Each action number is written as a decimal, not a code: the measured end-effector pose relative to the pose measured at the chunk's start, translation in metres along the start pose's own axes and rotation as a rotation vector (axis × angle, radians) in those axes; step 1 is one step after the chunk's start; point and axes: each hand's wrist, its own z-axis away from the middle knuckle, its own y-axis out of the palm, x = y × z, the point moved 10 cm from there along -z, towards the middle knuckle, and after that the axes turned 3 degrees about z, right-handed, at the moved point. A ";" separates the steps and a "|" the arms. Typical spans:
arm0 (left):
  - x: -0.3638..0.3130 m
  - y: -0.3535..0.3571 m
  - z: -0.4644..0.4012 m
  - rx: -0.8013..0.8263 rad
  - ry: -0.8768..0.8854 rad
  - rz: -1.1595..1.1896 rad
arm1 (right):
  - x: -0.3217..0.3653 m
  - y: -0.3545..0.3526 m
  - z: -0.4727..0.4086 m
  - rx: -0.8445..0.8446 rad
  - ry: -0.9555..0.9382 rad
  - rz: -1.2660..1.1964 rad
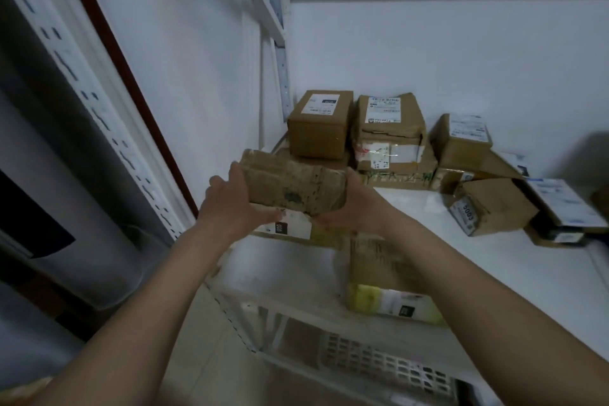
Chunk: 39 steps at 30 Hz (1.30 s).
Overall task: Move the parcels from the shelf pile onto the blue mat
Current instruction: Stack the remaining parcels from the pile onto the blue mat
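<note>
arms: 2 bare forearms reach in from the bottom edge, up toward the shelf
basket: 1 white slotted crate [389,369] on the lower level, under the shelf board
shelf [514,277]: white board, runs from front left to back right; perforated upright posts at left
near parcels: 1 flat brown packet with a yellow-green end and white label [392,283], lying on the shelf board below the right forearm
left hand [230,204]: on the left end of the held parcel, thumb up along the end face, fingers curled under; gripping it
right hand [357,204]: cupped on the right end of the same parcel, fingers wrapped beneath; gripping it
held parcel [293,186]: 1 worn brown box wrapped in tape, long side across, clamped between both hands above the front-left part of the shelf
parcel beneath [296,227]: 1 flat one with a white label, just under the held parcel; contact cannot be told
back pile [389,138]: about 4 brown boxes stacked against the wall in the corner, white labels on top, lower ones partly hidden
right pile [491,204]: about 5 more boxes, tumbled, one tilted, one dark-sided; count uncertain at the blurred edge
blue mat: not in view
</note>
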 end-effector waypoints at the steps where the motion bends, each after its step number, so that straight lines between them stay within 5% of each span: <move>1: -0.003 -0.007 0.005 -0.027 0.020 0.009 | 0.007 -0.007 0.008 -0.047 -0.007 0.003; 16: -0.080 0.007 0.117 0.026 0.421 0.282 | -0.022 -0.067 0.200 -0.440 0.214 0.070; 39: -0.265 0.114 0.287 0.289 0.689 0.087 | -0.161 -0.138 0.444 -0.640 0.495 0.104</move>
